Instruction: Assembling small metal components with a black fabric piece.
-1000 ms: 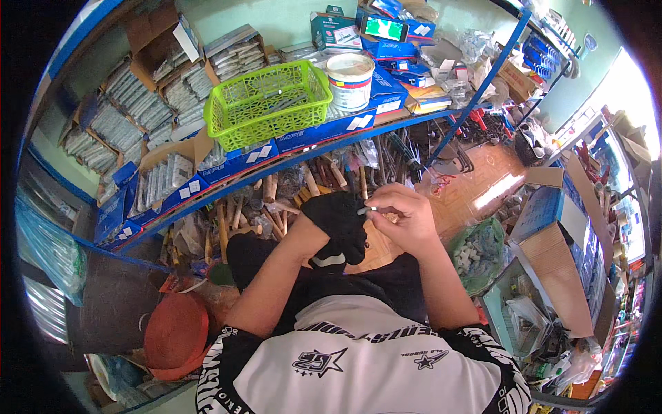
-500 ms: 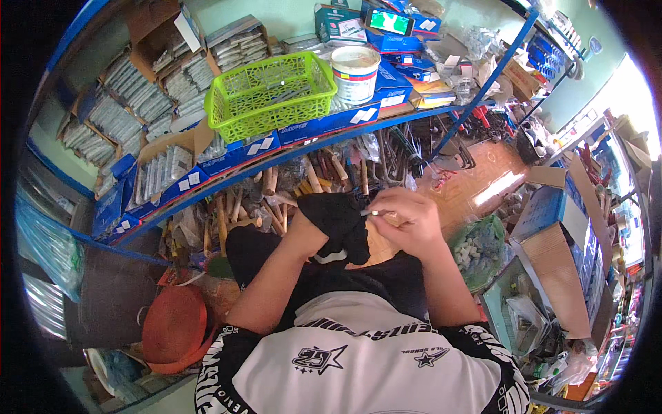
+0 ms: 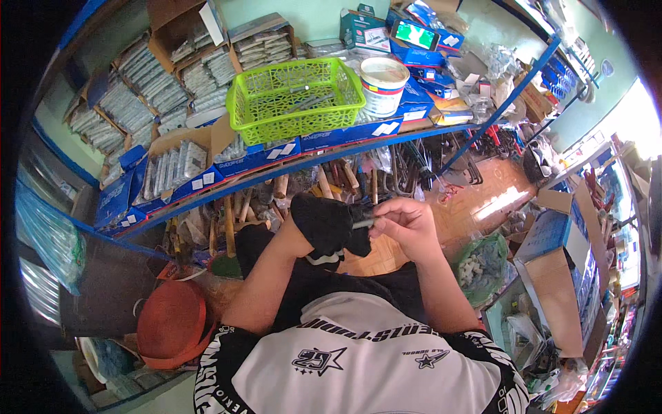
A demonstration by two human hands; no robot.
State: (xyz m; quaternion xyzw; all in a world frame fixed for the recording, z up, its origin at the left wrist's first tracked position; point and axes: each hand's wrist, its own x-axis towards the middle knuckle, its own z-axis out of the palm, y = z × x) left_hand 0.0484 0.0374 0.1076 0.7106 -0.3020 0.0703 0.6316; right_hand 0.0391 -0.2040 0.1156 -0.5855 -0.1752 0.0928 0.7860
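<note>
A black cloth (image 3: 321,222) covers my left hand (image 3: 301,233); its fingers are hidden, but the cloth is bunched in its grip. From the cloth's right side sticks a short grey metal rod (image 3: 363,223). My right hand (image 3: 403,224) pinches the rod's outer end between thumb and fingers. Both hands are close together above my lap, in front of the shelf. Above them, a green plastic basket (image 3: 296,131) on the shelf holds a few similar slim grey pieces (image 3: 310,103).
Beside the basket stands a white tub (image 3: 383,86); a phone (image 3: 414,34) leans behind it. Boxes of wrapped metal pieces (image 3: 176,169) fill the shelf's left. Wooden handles (image 3: 229,224) crowd beneath. A red round container (image 3: 172,324) lies left, an open carton (image 3: 558,276) right.
The rod now lies lengthwise between cloth and right fingers, with more of it showing. The cloth has turned slightly. The shelf and basket appear farther right and lower as the view shifted.
</note>
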